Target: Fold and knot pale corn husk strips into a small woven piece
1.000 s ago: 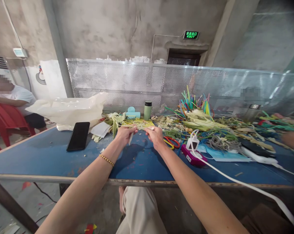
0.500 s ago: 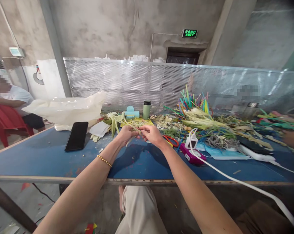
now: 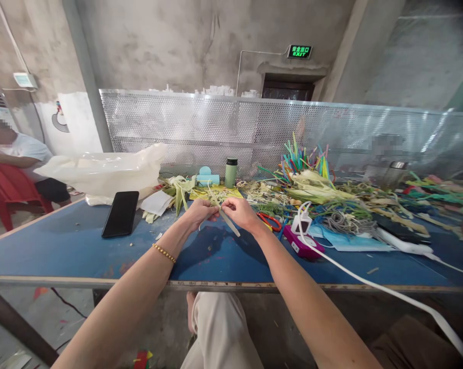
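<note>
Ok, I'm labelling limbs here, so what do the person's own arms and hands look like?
The slim left forearm has no sleeve in view and wears a gold-coloured bracelet of round beads near the wrist. The slim right forearm shows neither sleeve nor jewellery. The left hand and right hand are both ungloved.

bare left hand and bare right hand nearly meet in front of the body, both in a pinch grip. bare left forearm and bare right forearm reach forward, angled inward.
</note>
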A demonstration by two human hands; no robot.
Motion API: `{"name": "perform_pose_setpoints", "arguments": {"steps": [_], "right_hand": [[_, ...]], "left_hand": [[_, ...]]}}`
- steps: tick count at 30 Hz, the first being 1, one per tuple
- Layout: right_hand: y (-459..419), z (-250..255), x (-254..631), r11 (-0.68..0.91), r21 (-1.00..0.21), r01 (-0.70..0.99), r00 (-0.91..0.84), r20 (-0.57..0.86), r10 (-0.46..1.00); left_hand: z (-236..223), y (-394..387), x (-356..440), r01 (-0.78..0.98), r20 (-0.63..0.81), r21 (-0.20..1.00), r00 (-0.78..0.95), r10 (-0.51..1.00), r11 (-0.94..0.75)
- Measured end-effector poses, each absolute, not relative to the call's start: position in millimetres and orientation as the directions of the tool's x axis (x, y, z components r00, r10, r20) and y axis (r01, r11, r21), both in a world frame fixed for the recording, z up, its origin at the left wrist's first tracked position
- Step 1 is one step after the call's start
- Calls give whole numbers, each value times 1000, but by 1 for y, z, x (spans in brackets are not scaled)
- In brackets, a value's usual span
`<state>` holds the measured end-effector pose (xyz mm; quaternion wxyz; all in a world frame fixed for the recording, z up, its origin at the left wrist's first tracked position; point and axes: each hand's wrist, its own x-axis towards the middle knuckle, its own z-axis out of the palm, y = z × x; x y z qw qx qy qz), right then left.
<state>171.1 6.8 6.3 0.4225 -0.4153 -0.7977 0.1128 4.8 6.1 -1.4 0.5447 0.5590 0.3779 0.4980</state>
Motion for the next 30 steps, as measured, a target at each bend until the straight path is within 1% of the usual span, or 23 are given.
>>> {"name": "perform_pose_setpoints", "arguments": {"steps": [6, 11, 16, 19, 24, 27, 30], "right_hand": [[7, 6, 171, 629, -555, 545, -279, 588, 760], [8, 5, 170, 625, -552, 553, -274, 588, 761], [8, 7, 171, 634, -550, 544, -254, 612, 749], [7, 9, 173, 622, -615, 485, -203, 612, 764], [8, 6, 173, 537, -757, 373, -199, 500, 843], [9, 5, 172, 509, -797, 324, -186, 474, 861], [9, 6, 171, 487, -823, 293, -183, 452, 873]], "left_hand": [[-3, 8, 4, -148, 198, 975, 249, 948, -165], [-2, 7, 4, -149, 197, 975, 247, 949, -163], [-1, 7, 4, -119, 227, 972, 244, 943, -203], [-1, 5, 4, -76, 250, 968, 275, 928, -238], [2, -1, 4, -59, 243, 970, 365, 899, -238], [5, -3, 4, -106, 227, 974, 378, 898, -201], [6, -4, 4, -119, 251, 968, 392, 885, -222]]}}
